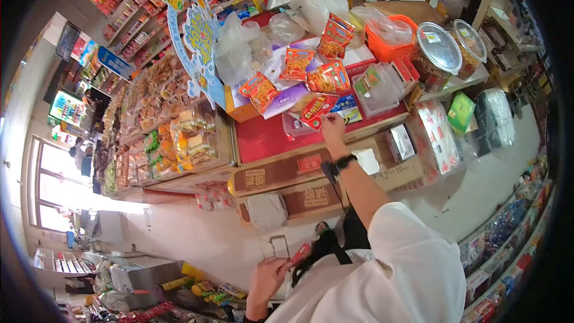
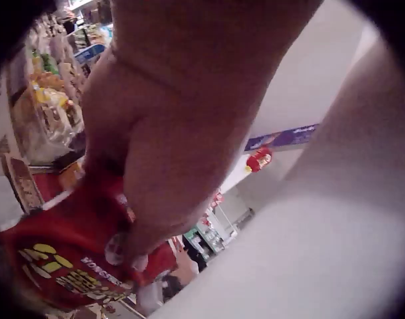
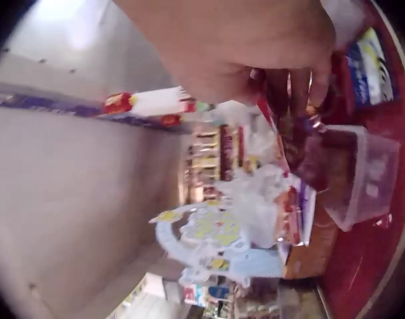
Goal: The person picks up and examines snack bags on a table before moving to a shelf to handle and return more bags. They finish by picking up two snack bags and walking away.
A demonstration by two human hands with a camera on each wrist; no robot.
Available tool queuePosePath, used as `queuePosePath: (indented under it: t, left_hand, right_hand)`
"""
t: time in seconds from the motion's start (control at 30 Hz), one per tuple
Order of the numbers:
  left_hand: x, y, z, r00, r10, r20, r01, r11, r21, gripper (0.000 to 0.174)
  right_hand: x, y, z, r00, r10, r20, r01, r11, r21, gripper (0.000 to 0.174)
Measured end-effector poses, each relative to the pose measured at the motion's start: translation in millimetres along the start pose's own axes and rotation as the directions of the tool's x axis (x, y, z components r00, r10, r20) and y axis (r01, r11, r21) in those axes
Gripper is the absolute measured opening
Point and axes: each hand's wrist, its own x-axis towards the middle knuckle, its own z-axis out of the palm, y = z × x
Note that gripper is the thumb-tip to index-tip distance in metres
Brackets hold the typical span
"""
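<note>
My right hand (image 1: 332,128) pinches the edge of a red snack packet (image 1: 314,109) above the red-topped counter (image 1: 257,143). Under that packet sits a clear plastic tub (image 3: 369,173), with a blue and yellow packet (image 1: 347,108) beside it. Several orange-red snack packets (image 1: 297,63) lie just beyond, on a purple and white box (image 1: 283,97). Low and close to my body, my left hand (image 1: 267,277) grips another red packet (image 1: 298,255). Yellow lettering shows on this red packet (image 2: 69,266) in the left wrist view, where the hand (image 2: 169,146) covers its upper part.
To the left stand a blue cartoon display sign (image 1: 201,42) and a case of bagged snacks (image 1: 185,137). Clear bags (image 1: 317,3), an orange basket (image 1: 391,45) and lidded jars (image 1: 438,54) line the back and right. Cardboard boxes (image 1: 281,173) run along the counter's front.
</note>
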Motion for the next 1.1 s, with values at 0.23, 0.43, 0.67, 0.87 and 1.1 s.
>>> queuePosePath:
  t: [0.23, 0.43, 0.67, 0.87, 1.1]
  left_hand:
    - [24.9, 35.5, -17.1, 0.924, 0.341, 0.174, -0.360, 0.928, 0.093, 0.008]
    - [59.2, 130.4, 27.2, 0.410, 0.866, 0.287, -0.910, 0.368, 0.191, 0.008]
    - [46.9, 276.0, 115.9, 0.054, 0.820, 0.570, -0.998, 0.039, 0.039, 0.006]
    - [11.7, 382.7, 241.9, 0.036, 0.755, 0.654, -0.920, 0.281, -0.274, 0.023]
    - [-5.7, 544.4, 391.3, -0.329, 0.842, 0.427, -0.811, -0.020, -0.585, 0.041]
  right_hand:
    - [-175.9, -224.1, -207.8, 0.830, -0.392, 0.398, 0.552, 0.686, -0.475, 0.007]
    - [-253.0, -252.7, -335.0, 0.739, -0.254, 0.624, 0.673, 0.223, -0.706, 0.027]
    - [-332.0, -259.7, -444.7, 0.909, -0.300, 0.288, 0.415, 0.695, -0.587, 0.014]
    - [-339.5, -288.2, -609.3, 0.984, -0.179, 0.025, 0.168, 0.853, -0.495, 0.019]
    - [-337.6, -286.9, -793.4, 0.946, -0.285, -0.155, 0.287, 0.958, -0.008, 0.052]
